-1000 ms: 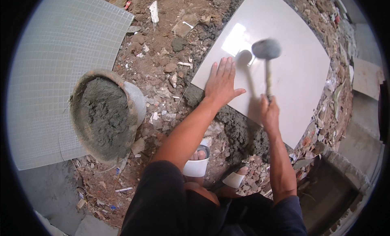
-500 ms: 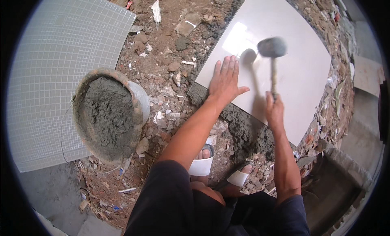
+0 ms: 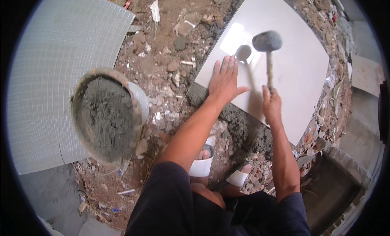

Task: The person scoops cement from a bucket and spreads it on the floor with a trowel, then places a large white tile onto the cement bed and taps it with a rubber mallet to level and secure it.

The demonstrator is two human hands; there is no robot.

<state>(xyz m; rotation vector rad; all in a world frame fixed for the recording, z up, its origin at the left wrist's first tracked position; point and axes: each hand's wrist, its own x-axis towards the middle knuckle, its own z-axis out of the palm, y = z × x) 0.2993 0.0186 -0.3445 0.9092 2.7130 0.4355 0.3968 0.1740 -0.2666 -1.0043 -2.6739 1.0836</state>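
A large glossy white tile [image 3: 294, 69] lies over grey mortar [image 3: 239, 124], which shows along its near edge. My left hand [image 3: 223, 79] rests flat on the tile near its left corner, fingers stretched out and thumb apart. In my right hand [image 3: 272, 106] is a rubber mallet [image 3: 267, 41], gripped by the lower part of its pale handle. The dark mallet head is raised over the tile, and its reflection shows on the glossy surface just to the left.
A bucket [image 3: 140, 102] heaped with wet grey mortar [image 3: 106, 114] stands at the left. Behind it lies a grid-patterned panel [image 3: 48, 73]. Rubble and broken chips [image 3: 170, 65] cover the ground. My sandalled feet [image 3: 203, 163] are close below the tile; a dark recess [image 3: 331, 191] lies lower right.
My right hand and the mallet have shifted slightly left and up over the tile. My left hand stays flat in the same place.
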